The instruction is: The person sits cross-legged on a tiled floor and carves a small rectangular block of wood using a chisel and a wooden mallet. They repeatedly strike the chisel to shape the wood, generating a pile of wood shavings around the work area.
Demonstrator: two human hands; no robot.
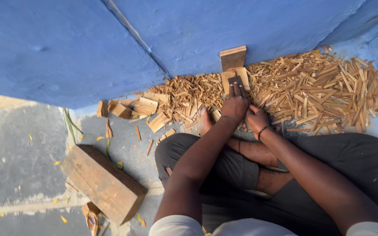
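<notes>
Blue wall [66, 52] edge | left hand [235, 105] on wooden block [235, 76] | right hand [256, 119] beside

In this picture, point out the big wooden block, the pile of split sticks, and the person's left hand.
wooden block [103, 183], head view, middle of its top face.
pile of split sticks [324, 91], head view, centre of the heap.
left hand [235, 105], head view, back of the hand.

Before your crossed legs a small wooden block [234, 69] leans against the wall [189, 30], wood splinter piles [324, 89] spread to either side, and a thick timber beam [103, 182] lies at your left.
</notes>
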